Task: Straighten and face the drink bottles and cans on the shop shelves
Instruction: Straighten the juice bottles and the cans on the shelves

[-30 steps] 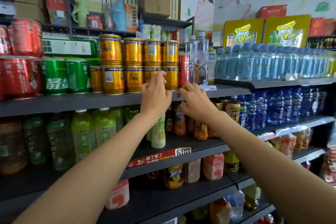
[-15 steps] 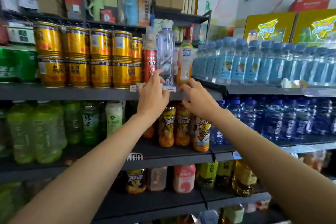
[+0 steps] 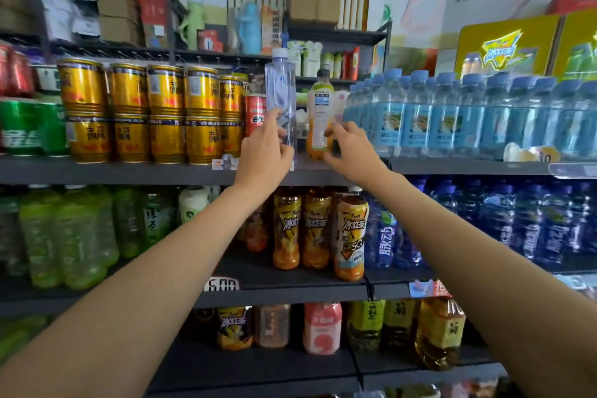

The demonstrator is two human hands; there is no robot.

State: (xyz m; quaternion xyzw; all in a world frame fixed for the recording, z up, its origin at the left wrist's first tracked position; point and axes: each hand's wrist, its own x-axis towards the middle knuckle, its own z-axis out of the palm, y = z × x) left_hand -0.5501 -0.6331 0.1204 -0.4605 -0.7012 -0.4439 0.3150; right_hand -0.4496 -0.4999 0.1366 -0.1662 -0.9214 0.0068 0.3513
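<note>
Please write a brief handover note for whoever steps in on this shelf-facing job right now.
Left hand: fingers curled round the lower part of the tall clear bottle, which stands upright on the top shelf.
Right hand: fingertips on the orange drink bottle beside it; a firm grip cannot be confirmed.
Done: the gold cans on the left are stacked in even rows, and the light blue water bottles on the right stand lined up.
Left: face these two bottles, then check the lower shelves.
</note>
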